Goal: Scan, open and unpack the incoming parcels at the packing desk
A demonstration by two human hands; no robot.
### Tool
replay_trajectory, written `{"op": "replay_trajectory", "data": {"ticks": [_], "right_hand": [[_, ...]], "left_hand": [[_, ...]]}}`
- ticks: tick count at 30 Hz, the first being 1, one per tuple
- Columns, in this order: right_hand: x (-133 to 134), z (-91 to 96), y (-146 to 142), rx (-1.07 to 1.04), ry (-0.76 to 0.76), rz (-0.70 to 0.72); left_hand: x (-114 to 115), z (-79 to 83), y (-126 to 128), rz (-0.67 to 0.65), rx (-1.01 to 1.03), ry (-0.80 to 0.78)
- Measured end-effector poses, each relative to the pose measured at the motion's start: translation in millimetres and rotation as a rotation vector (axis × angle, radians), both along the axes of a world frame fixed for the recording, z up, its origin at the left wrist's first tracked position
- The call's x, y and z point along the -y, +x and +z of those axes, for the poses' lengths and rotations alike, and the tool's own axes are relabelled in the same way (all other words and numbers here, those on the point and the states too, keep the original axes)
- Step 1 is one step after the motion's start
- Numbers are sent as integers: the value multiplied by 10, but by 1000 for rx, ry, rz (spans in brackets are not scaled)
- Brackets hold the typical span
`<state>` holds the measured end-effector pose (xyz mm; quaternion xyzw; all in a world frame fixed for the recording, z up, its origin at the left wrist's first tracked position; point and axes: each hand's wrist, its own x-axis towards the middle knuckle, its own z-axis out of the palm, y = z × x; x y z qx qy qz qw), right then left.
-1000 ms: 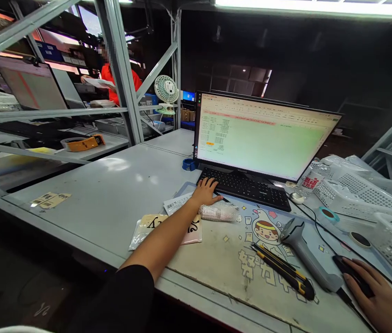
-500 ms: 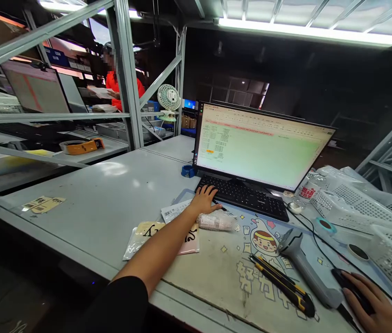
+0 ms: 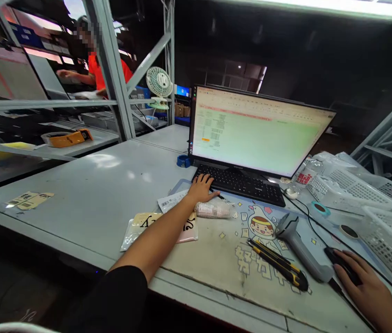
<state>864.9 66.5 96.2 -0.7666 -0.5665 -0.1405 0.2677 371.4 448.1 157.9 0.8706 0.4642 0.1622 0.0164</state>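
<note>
My left hand (image 3: 201, 188) rests on the left end of the black keyboard (image 3: 242, 184), fingers spread flat over the keys. My right hand (image 3: 369, 289) lies curled over a black mouse (image 3: 341, 264) at the lower right. The monitor (image 3: 256, 129) behind the keyboard shows a green spreadsheet. Beside my left wrist lie a small clear wrapped packet (image 3: 214, 209), a barcode label (image 3: 171, 201) and a flat bagged item (image 3: 154, 229). A grey barcode scanner (image 3: 302, 249) and a yellow-black utility knife (image 3: 277, 266) lie on the printed desk mat (image 3: 217, 249).
White plastic baskets (image 3: 362, 194) crowd the right side. Tape rolls (image 3: 348, 230) lie near the mouse cable. A blue tape roll (image 3: 183, 161) sits left of the monitor. Metal shelving (image 3: 113, 74) stands at left, with a person in orange (image 3: 95, 69) behind it. Labels (image 3: 29, 200) lie far left.
The view has shifted slightly; both hands keep their places on the keyboard and the mouse. The person in orange behind the shelving has moved.
</note>
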Motion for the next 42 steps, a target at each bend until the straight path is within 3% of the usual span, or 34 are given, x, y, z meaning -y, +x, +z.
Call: {"op": "replay_trajectory", "data": {"ticks": [7, 17, 42], "right_hand": [[54, 78, 45, 8, -107, -49], [127, 128, -131, 62, -37, -90], [86, 122, -102, 54, -30, -72]], "left_hand": [[-70, -45, 0, -26, -25, -4], [-71, -80, 16, -12, 8, 25], [-72, -58, -13, -23, 7, -39]]}}
